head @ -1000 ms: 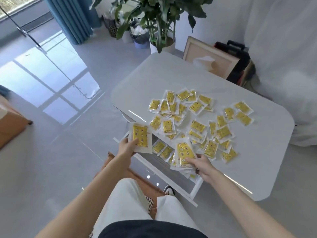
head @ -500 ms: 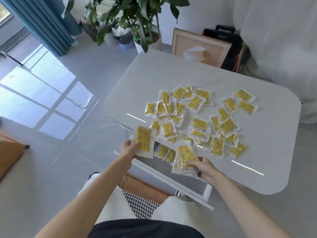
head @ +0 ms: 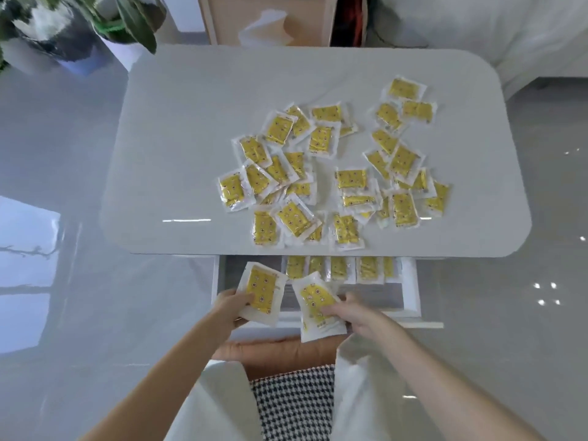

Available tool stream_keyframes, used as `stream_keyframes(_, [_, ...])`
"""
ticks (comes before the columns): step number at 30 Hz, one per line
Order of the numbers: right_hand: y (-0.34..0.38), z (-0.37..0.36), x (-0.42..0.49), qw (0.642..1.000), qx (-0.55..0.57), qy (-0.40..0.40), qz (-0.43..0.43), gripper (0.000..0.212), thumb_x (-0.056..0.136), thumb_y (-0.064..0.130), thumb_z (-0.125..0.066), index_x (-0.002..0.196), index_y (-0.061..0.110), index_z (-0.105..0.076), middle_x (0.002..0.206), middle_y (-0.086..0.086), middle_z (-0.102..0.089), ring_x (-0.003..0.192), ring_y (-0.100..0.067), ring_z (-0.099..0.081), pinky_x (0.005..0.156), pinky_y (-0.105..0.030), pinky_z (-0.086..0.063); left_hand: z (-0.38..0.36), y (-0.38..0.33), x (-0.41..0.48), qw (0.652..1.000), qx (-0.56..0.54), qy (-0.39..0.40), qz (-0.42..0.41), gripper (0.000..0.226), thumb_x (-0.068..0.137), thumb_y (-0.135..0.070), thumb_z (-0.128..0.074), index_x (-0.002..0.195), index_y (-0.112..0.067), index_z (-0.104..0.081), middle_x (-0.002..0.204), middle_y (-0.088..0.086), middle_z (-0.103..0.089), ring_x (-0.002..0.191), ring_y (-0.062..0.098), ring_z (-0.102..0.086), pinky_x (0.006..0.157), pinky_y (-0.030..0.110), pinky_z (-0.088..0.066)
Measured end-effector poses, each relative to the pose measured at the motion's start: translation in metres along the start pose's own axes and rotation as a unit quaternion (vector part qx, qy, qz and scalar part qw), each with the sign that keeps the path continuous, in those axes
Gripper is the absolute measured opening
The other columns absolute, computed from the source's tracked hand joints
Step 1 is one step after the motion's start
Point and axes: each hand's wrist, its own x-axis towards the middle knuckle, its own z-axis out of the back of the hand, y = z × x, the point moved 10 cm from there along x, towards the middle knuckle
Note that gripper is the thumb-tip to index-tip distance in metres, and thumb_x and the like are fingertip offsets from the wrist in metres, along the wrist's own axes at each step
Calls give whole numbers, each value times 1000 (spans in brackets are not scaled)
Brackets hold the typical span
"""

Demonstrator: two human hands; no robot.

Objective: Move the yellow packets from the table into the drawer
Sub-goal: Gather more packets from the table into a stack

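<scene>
Several yellow packets (head: 331,173) lie scattered over the right half of the white table (head: 191,122). Under the table's near edge the white drawer (head: 410,297) stands pulled out, with a row of yellow packets (head: 337,268) along its back. My left hand (head: 230,305) grips one yellow packet (head: 262,292) over the drawer's left end. My right hand (head: 353,311) holds a small stack of yellow packets (head: 316,303) over the drawer's front edge.
A potted plant (head: 95,23) stands on the floor at the far left. Behind the table is a wooden frame (head: 270,17) with a tissue, and a white cloth-covered shape (head: 509,33) at the far right. A brown cushion (head: 276,354) lies at my knees.
The view has swung square to the table. Both hands have come down from the table's edge with their packets to over the open drawer.
</scene>
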Motion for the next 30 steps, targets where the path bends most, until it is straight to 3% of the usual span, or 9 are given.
stream_keyframes(3, [-8,-20,39,999,29,-42,-4,44,80,18,-76,108,13,-43,112,-9,-61,103,-25,-61,90,-40,-52,-9,19,44,999,-2,28,15,16,91,-3,-56,107,-5,-55,96,15,-63,90,29,-61,70,33,-52])
stream_keyframes(5, [-1,-26,59,998,15,-58,10,37,82,20,-74,107,13,-47,102,-5,-61,92,-21,-58,75,-31,-49,-13,26,68,999,-13,29,17,16,91,-2,-55,107,-5,-56,91,12,-63,86,27,-61,70,34,-52])
stream_keyframes(11, [19,-35,164,992,-37,-94,70,46,83,23,-73,120,5,-52,108,-11,-61,80,-18,-54,58,-25,-40,-24,34,171,1000,-13,24,-13,21,93,-4,-52,114,-5,-52,97,14,-62,96,32,-62,86,45,-53])
stream_keyframes(14, [19,-41,214,986,-45,-112,112,55,82,28,-72,128,8,-49,122,-9,-59,101,-23,-58,68,-27,-44,-35,37,220,999,-18,20,-31,21,93,-8,-53,114,-10,-50,96,12,-60,94,29,-59,90,42,-51])
stream_keyframes(18, [32,-47,251,972,-33,-136,186,72,80,38,-73,140,15,-42,142,-6,-48,124,-27,-50,90,-33,-45,-50,25,265,996,-41,35,-78,26,92,-10,-57,117,-6,-54,96,10,-58,87,24,-54,63,31,-48])
stream_keyframes(21, [49,-51,263,957,-63,-147,241,54,83,30,-71,130,12,-51,125,-6,-59,100,-19,-57,65,-24,-45,-50,20,292,992,-47,13,-117,31,88,-9,-61,118,0,-57,103,14,-61,99,31,-59,91,41,-50])
stream_keyframes(23, [57,-54,264,950,-88,-142,265,43,82,25,-72,119,14,-53,111,-1,-61,86,-13,-56,53,-18,-43,-48,19,304,990,-42,-3,-136,29,86,-7,-61,115,-1,-60,98,14,-62,96,30,-60,92,40,-48])
stream_keyframes(26, [71,-58,263,938,-109,-133,300,43,80,21,-75,115,23,-49,110,6,-58,94,-13,-57,70,-22,-47,-52,10,312,985,4,-3,-170,21,82,-8,-61,102,-9,-63,96,8,-61,96,28,-58,84,33,-48])
stream_keyframes(30, [85,-56,273,922,-192,-156,297,59,75,26,-79,123,19,-46,118,4,-55,105,-17,-57,90,-35,-50,-44,-2,327,976,25,-30,-217,72,59,-16,-62,130,-18,-50,120,8,-59,114,32,-54,95,46,-50])
